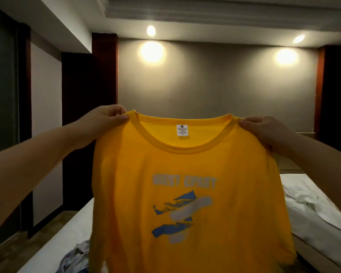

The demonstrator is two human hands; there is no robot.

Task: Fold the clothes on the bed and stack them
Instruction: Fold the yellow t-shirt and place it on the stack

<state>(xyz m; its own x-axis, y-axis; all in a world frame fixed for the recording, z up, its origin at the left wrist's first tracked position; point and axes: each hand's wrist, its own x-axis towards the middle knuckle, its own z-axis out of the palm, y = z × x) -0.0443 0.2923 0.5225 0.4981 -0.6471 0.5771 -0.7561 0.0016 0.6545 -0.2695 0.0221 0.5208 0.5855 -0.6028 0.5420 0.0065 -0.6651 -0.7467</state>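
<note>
Left hand [101, 124], right hand [264, 133] pinch T-shirt [185, 194] (thin).

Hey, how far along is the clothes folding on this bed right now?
Done: no folded stack shows in view. In hand: the yellow T-shirt is held up unfolded, print facing the camera, with the left hand and right hand each pinching a shoulder beside the collar. Left: fold and place it, then the crumpled patterned garment lying on the bed at lower left.
</note>
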